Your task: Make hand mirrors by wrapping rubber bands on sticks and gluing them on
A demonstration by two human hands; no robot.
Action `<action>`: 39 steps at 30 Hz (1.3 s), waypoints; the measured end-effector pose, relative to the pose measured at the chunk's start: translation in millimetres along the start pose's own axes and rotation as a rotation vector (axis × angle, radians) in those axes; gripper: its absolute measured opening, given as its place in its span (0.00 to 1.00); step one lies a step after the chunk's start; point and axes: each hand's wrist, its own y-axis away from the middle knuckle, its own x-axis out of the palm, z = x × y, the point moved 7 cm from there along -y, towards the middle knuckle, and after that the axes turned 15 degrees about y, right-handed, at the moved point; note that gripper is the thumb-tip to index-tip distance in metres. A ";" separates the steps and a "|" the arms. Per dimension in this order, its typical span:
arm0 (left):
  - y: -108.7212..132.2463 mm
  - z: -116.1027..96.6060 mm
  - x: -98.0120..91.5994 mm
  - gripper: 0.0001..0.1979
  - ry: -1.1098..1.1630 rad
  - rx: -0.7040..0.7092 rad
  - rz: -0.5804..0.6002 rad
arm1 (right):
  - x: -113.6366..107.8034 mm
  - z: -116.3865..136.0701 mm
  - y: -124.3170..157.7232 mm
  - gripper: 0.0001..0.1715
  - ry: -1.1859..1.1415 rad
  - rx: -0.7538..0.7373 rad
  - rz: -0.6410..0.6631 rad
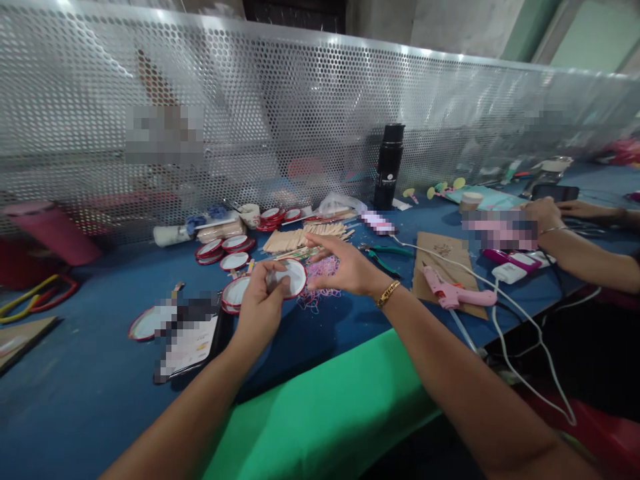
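My left hand (265, 297) pinches a small round white disc with a red rim (295, 279), its thumb lying across the disc's face. Just right of the disc is my right hand (345, 267), fingers apart and nothing in them. Beneath the hands lie more red-rimmed discs (234, 293) and a tangle of pink and purple bands (323, 273). Wooden sticks (285, 240) are spread behind them. Several red-rimmed discs (235, 243) are stacked at the back left of the hands.
A black bottle (389, 170) stands by the perforated metal screen (310, 100). On the right are pliers (387, 252), a pink glue gun (457, 293) on cardboard (425, 250) and a white cable. Another person's hands (545, 217) work farther right. A phone (193, 343) lies front left.
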 end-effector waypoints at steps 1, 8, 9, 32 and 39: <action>-2.1 -0.4 0.3 0.14 0.025 -0.005 0.016 | -0.5 2.9 0.0 0.53 0.095 -0.041 -0.004; -5.3 6.2 3.4 0.18 0.098 -0.112 0.067 | 20.1 20.2 1.4 0.53 0.397 -0.150 0.113; -4.9 6.7 4.1 0.16 0.081 -0.110 0.080 | 21.4 20.6 1.7 0.53 0.412 -0.146 0.117; -2.1 2.6 2.7 0.09 -0.009 -0.036 0.020 | 28.2 17.7 4.2 0.51 0.359 -0.101 0.178; 0.6 -6.2 7.9 0.08 -0.046 -0.004 0.042 | 28.3 20.3 3.9 0.49 0.309 -0.128 0.166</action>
